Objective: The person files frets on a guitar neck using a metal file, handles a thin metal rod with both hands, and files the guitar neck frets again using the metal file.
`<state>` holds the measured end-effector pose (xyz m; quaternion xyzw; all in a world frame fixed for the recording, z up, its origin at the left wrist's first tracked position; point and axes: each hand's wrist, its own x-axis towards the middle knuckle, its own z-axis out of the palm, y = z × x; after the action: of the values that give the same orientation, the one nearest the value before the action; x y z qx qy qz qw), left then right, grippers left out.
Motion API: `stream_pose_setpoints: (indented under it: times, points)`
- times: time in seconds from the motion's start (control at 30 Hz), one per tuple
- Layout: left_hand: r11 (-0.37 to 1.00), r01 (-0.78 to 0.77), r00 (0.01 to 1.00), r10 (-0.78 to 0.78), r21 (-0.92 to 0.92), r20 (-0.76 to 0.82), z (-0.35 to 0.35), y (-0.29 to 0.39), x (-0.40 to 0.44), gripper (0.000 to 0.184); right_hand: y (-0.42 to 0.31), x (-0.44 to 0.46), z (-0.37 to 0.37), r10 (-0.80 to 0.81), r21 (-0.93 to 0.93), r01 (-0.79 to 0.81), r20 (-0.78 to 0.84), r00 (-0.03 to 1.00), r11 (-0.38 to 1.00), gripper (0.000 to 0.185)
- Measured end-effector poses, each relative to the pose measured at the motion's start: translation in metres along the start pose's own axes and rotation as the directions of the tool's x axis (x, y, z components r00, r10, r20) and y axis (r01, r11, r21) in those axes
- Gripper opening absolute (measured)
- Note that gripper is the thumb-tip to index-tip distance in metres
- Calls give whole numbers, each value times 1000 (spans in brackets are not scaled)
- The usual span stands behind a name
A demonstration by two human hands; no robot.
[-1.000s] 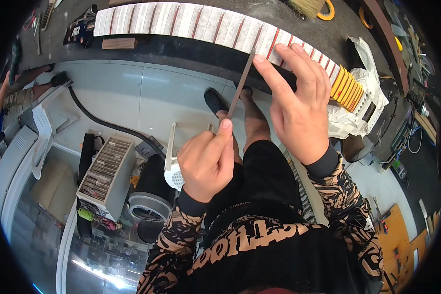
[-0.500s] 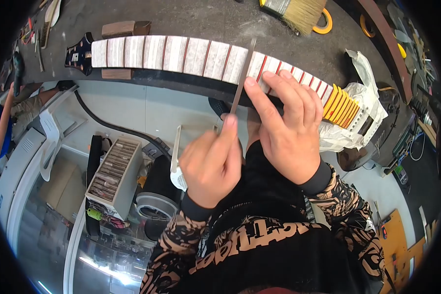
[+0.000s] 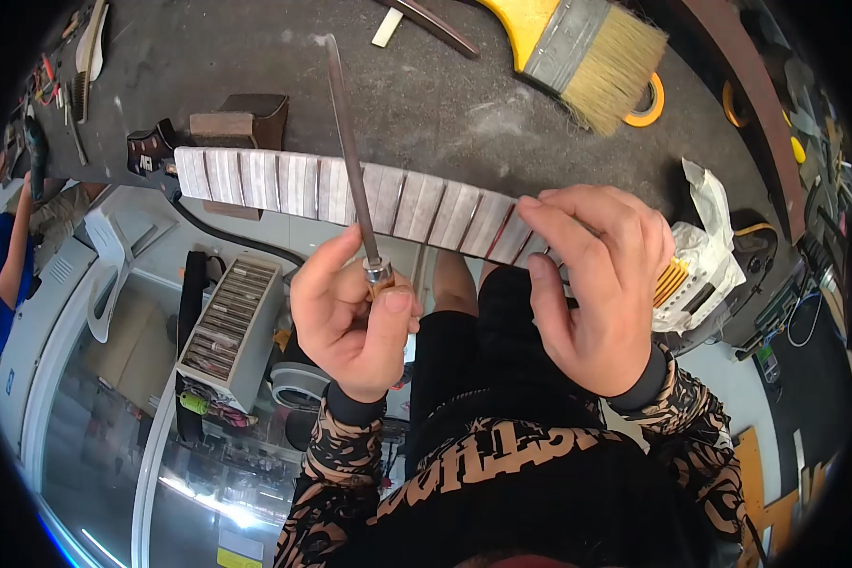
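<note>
My left hand (image 3: pixel 346 327) is closed around the handle end of a slim metal file (image 3: pixel 346 142), below its shiny ferrule. The file points away from me and passes above a guitar neck (image 3: pixel 303 187), whose fingerboard is masked with pale tape strips between the frets; contact between them cannot be told. My right hand (image 3: pixel 601 284) is over the neck's upper frets, fingers bent over it and thumb apart at the near edge. At the left is the black headstock (image 3: pixel 150 151). White wrapping (image 3: pixel 715 270) covers the body end, beside yellow tape strips (image 3: pixel 670 284).
A wooden support block (image 3: pixel 241 123) stands by the neck near the headstock. Farther back lie a wide yellow-handled brush (image 3: pixel 587 57), a tape roll (image 3: pixel 648 104) and a dark stick (image 3: pixel 435 26). Below left is a box of narrow pieces (image 3: pixel 227 322). Another person's arm (image 3: pixel 14 237) shows far left.
My left hand has swung the file left toward the headstock, turning palm up. My right hand has shifted right and down. The neck now sits lower in view, tilted, with more of the block showing.
</note>
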<state>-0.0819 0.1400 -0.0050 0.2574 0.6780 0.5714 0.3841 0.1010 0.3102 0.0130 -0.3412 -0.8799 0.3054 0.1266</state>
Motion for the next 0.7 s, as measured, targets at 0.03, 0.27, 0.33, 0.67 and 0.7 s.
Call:
stream_pose_setpoints:
  times: [0.03,0.27,0.33,0.67,0.7]
  points:
    - [1000,-12,1000,12,-1,7,-1,-2,-1,62,2,4,-1,1,9,-1,14,1000,1000,60]
    - [998,51,999,-51,-23,-15,1,1,-10,57,3,23,-4,10,66,-19,128,992,998,52]
    - [996,83,997,-83,-17,-2,0,0,-12,56,2,25,-6,4,75,-16,166,986,997,51]
    - [995,93,995,-93,-29,-23,-3,10,-36,57,-1,14,-7,-56,78,53,38,998,996,47]
    - [992,124,992,-124,-25,-16,-6,14,-40,57,-5,11,-10,-44,73,42,20,999,996,46]
